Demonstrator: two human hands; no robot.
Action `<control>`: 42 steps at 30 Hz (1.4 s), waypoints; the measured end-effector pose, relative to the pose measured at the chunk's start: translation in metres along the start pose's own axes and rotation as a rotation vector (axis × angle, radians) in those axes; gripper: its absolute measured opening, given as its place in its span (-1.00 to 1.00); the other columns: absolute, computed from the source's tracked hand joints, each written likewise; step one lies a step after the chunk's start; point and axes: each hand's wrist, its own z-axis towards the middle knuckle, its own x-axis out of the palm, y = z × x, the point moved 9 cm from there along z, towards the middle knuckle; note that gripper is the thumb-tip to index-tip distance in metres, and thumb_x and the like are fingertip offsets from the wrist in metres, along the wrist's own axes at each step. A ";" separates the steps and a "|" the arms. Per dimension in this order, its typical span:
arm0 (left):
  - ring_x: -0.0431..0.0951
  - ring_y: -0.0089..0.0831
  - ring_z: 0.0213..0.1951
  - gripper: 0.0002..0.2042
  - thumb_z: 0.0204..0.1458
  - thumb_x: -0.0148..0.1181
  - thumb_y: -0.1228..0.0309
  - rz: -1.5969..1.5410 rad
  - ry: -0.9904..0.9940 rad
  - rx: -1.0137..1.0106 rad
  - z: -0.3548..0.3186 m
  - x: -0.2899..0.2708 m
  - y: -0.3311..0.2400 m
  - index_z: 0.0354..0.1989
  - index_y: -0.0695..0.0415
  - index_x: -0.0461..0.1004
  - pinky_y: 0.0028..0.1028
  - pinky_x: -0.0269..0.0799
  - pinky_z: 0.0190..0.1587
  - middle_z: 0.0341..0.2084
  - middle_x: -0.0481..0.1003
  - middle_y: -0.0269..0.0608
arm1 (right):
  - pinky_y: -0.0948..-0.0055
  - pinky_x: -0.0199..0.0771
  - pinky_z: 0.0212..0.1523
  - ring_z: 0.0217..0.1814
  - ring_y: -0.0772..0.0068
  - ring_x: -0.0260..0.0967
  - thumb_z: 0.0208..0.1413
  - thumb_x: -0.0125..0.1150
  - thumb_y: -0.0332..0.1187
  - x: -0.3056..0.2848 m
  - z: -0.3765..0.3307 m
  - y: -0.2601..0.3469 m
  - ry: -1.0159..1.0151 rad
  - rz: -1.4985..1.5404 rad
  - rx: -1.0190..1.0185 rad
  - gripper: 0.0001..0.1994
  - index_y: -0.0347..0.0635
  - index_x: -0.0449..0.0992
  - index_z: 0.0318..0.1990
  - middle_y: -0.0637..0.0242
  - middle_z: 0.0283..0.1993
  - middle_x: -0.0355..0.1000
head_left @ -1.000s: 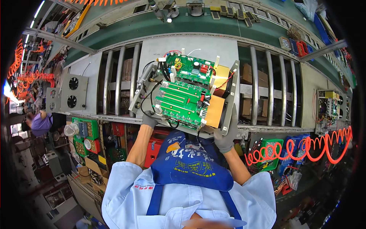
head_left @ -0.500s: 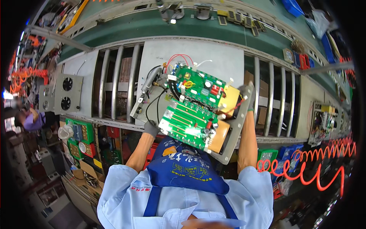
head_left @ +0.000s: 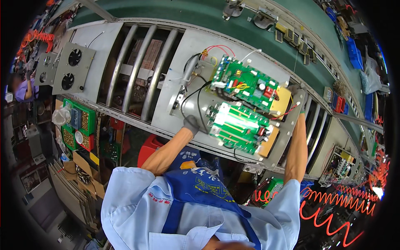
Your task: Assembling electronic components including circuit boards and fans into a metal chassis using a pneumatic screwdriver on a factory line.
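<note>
Two gloved hands grip one metal chassis (head_left: 287, 133) with green circuit boards (head_left: 246, 83). Left hand (head_left: 191, 124) clasps its near-left edge; right hand (head_left: 301, 93) clasps the far-right edge.

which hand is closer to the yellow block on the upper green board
Right. The right hand grips the metal plate's edge beside the yellow block; the left hand holds the opposite edge.

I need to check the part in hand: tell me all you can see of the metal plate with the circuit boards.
The metal plate is grey sheet, tilted on the roller conveyor. Two green circuit boards sit on it, with red, black and white wires and yellow blocks. The gloved left hand grips its near edge, the right hand its far corner.
</note>
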 end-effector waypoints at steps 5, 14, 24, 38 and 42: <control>0.59 -0.34 -0.25 -0.76 -0.01 0.23 0.41 0.350 0.019 0.071 -0.037 -0.012 -0.041 -0.15 0.15 0.49 -0.40 0.50 -0.17 -0.29 0.58 -0.21 | 0.21 0.32 -0.16 -0.33 0.14 0.31 0.29 -0.24 -0.18 -0.039 0.046 0.010 0.033 -0.680 -0.195 -0.59 -0.26 0.41 -0.48 0.14 -0.48 0.37; 0.54 -0.13 -0.19 -0.73 0.04 0.03 0.50 -0.466 0.118 -0.134 -0.118 -0.107 0.021 -0.08 0.33 0.41 -0.27 0.46 -0.06 -0.18 0.49 0.03 | 0.05 0.42 -0.05 -0.04 -0.22 0.39 0.20 -0.06 -0.14 -0.204 -0.179 -0.111 -0.488 -1.658 0.384 -0.61 -0.34 0.53 -0.20 -0.21 -0.16 0.46; 0.43 0.14 -0.05 -0.51 -0.12 0.12 0.29 0.478 -0.395 -0.262 -0.090 -0.183 0.065 -0.02 0.36 0.37 -0.10 0.32 0.04 -0.14 0.43 0.28 | 0.06 0.43 -0.05 -0.11 -0.09 0.47 0.06 0.02 -0.13 -0.013 -0.333 -0.277 -0.104 -1.507 0.598 -0.64 -0.25 0.52 -0.20 -0.05 -0.23 0.51; 0.57 -0.09 -0.25 -0.61 -0.21 0.14 0.32 0.361 -0.456 -0.177 -0.046 -0.200 0.125 -0.27 0.43 0.51 -0.29 0.43 -0.19 -0.38 0.57 0.13 | 0.30 0.47 -0.47 -0.48 0.26 0.40 0.10 0.01 -0.33 -0.019 -0.344 -0.250 -0.535 0.143 0.196 -0.83 -0.23 0.46 -0.39 0.22 -0.48 0.36; 0.55 -0.19 -0.41 -0.63 -0.19 0.12 0.37 0.025 -0.316 -0.233 -0.036 -0.181 0.128 -0.30 0.50 0.50 -0.26 0.45 -0.33 -0.42 0.56 0.04 | 0.44 0.35 -0.51 -0.54 0.48 0.36 0.10 0.05 -0.28 -0.003 -0.316 -0.305 -0.302 -0.490 0.307 -0.78 -0.21 0.40 -0.48 0.30 -0.55 0.41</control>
